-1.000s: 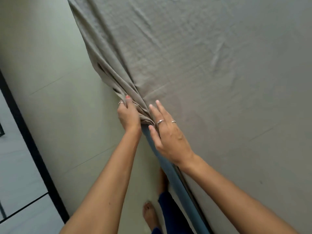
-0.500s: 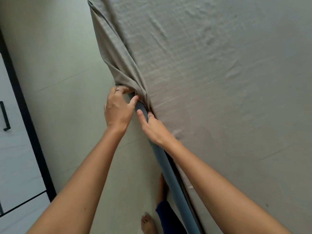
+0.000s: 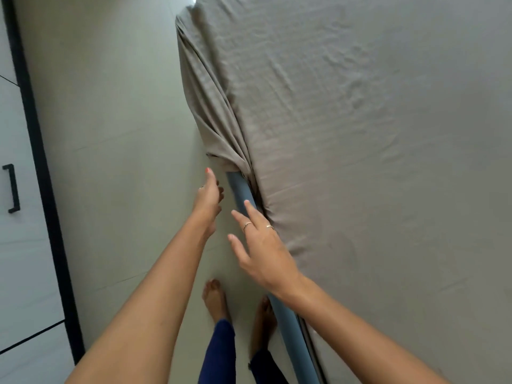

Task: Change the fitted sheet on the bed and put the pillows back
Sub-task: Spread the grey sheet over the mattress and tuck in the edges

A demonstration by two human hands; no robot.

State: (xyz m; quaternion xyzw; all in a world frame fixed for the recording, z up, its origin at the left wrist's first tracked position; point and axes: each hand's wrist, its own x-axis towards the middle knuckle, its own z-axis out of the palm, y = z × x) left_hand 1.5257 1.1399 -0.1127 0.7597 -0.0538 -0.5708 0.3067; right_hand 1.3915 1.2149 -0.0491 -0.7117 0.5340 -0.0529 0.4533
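Note:
A grey-beige fitted sheet (image 3: 360,134) covers the mattress on the right. Along the bed's left side it hangs in loose folds (image 3: 210,106), and nearer me it is tucked in by the blue bed frame edge (image 3: 241,189). My left hand (image 3: 209,198) hovers over the floor just left of the blue edge, fingers relaxed, holding nothing. My right hand (image 3: 260,250) has its fingers spread, fingertips at the blue edge and the tucked sheet. No pillows are in view.
A pale floor (image 3: 116,162) runs along the bed's left side. A white wardrobe with a black frame (image 3: 41,176) and a black handle (image 3: 12,187) stands at the far left. My bare feet (image 3: 216,300) stand on the floor beside the bed.
Both hands have let go of the sheet's bunched edge and drawn back toward me. The loose folds now hang free further up the bed side.

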